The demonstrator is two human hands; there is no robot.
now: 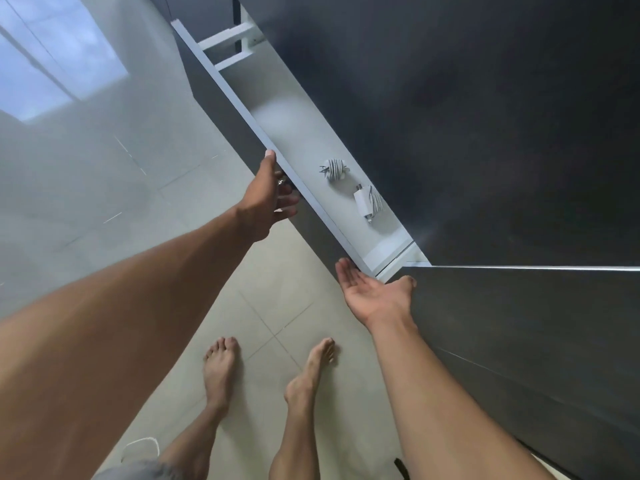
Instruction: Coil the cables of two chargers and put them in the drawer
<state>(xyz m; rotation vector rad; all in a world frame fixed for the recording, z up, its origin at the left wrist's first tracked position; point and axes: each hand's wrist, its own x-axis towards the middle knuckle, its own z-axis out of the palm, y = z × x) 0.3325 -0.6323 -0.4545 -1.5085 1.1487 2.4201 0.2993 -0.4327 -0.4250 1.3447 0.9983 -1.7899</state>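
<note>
Left hand point(266, 195) grips the drawer point(287, 133) front, right hand point(374, 292) lies open-palmed, 2 coiled chargers point(334, 169) point(367, 202) inside.

Pale tiled floor point(104, 168) beside a dark cabinet, seen from above.
Two bare feet, left point(220, 368) and right point(311, 372), stand on glossy light-grey tiles that mirror a bright window point(52, 64) at upper left. The matte dark cabinet top point(485, 116) fills the upper right, with its dark front point(536, 341) below. A thin white loop point(142, 446) lies on the tiles at lower left.

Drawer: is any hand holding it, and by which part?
The left hand holds the drawer by the top edge of its front; the right hand is open and holds nothing.
</note>
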